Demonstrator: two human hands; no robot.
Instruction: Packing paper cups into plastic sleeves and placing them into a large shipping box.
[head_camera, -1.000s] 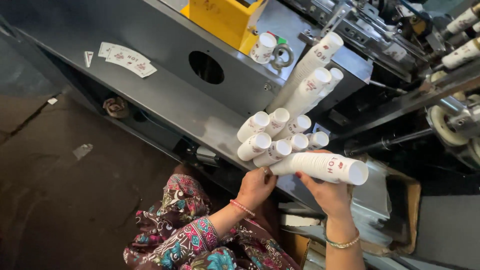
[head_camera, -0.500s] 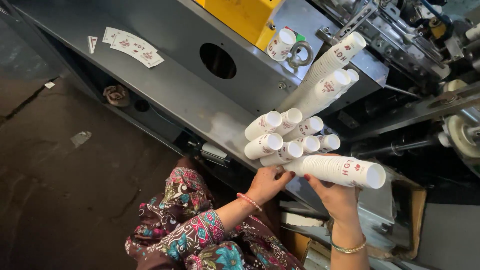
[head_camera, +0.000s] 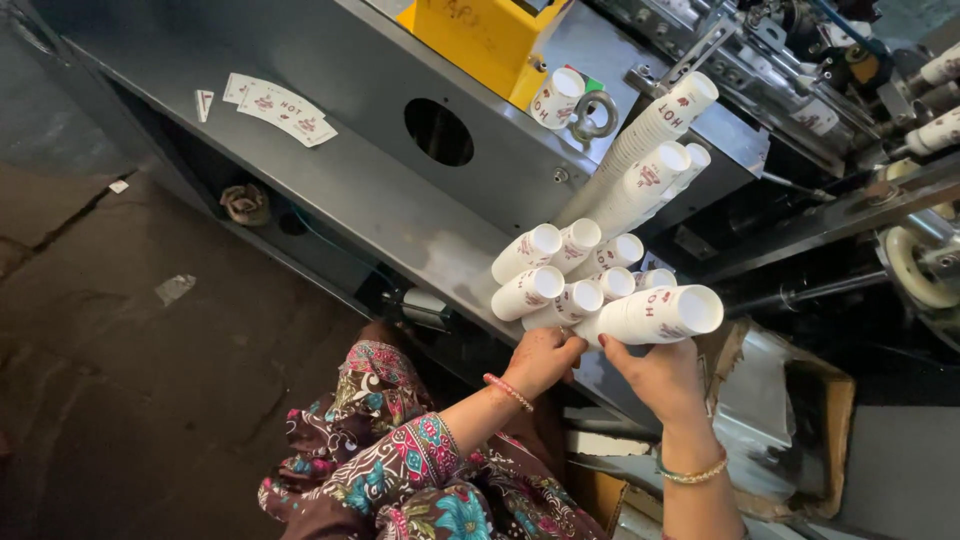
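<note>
Several short stacks of white paper cups (head_camera: 560, 275) with red print lie bundled on their sides on the grey metal machine top (head_camera: 380, 170). My left hand (head_camera: 543, 357) presses against the bottom ends of that bundle. My right hand (head_camera: 655, 372) grips one stack of cups (head_camera: 662, 314) at the bundle's right side, mouth facing right. Long stacks of the same cups (head_camera: 645, 150) lean against the machine behind the bundle.
A single cup (head_camera: 556, 97) stands by a metal ring next to the yellow housing (head_camera: 480, 35). Flat printed cup blanks (head_camera: 278, 108) lie on the machine top at left. An open cardboard box with plastic liner (head_camera: 775, 410) sits at right. Dark floor lies at left.
The view has shifted slightly. My hands and the cup bundle stay together, the right hand still holding its stack beside the bundle.
</note>
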